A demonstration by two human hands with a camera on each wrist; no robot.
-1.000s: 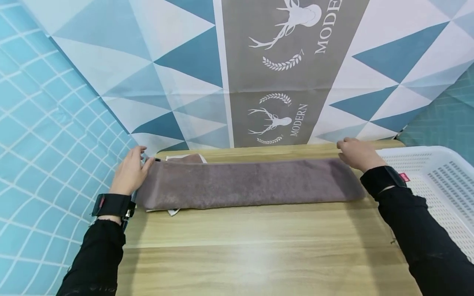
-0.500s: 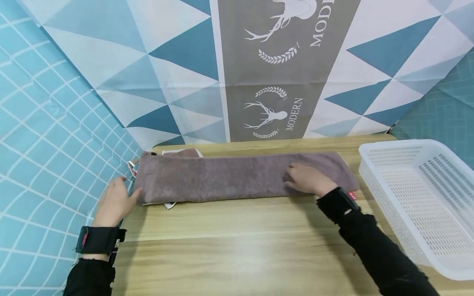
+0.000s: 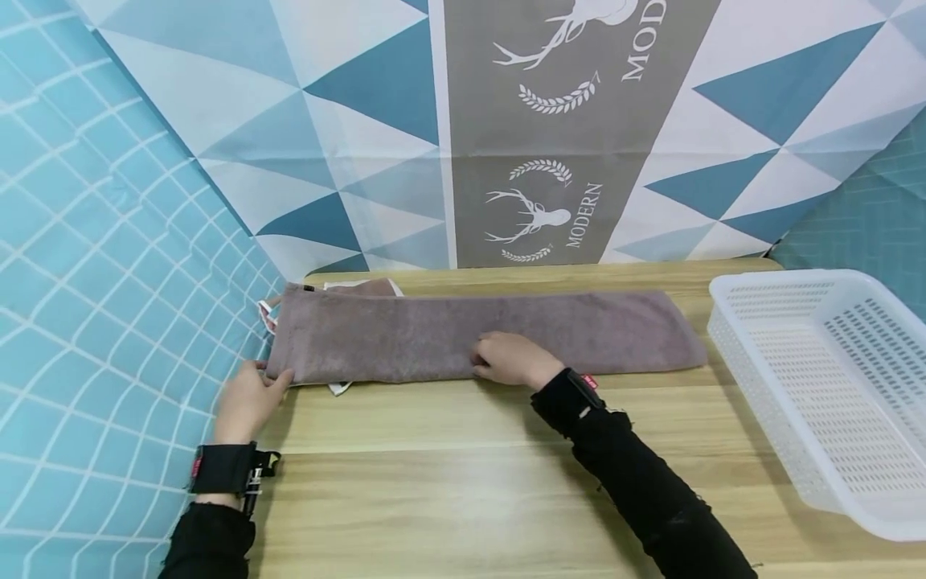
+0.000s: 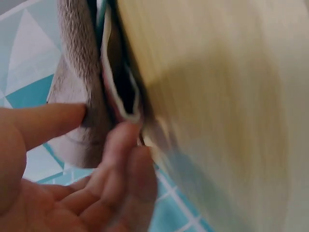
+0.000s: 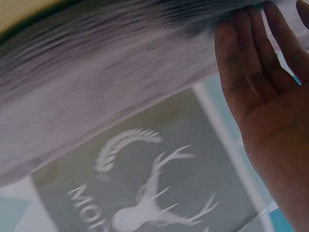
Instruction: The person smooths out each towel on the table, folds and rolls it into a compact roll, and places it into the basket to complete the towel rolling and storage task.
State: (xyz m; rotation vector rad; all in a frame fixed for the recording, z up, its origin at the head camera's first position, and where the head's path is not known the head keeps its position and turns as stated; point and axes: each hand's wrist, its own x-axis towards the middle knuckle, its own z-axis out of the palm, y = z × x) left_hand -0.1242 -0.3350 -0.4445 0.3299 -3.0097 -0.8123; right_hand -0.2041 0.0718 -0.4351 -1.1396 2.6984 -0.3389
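Main risk: left hand [image 3: 249, 402] could have caught the white-edged cloth [image 3: 372, 287] along with the towel [image 3: 405, 330], since both layers sat together at its fingertips. Towel lay as a long strip toward the table's [image 3: 448, 482] far side, cloth poking out beneath. Left thumb was on the near-left corner; blurred, couldn't tell if pinching. Right hand [image 3: 512, 359] reached across mid-strip, fingers straight, gripping nothing.

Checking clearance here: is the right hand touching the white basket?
Apart. The head view shows towel and tabletop between the right hand and the basket.
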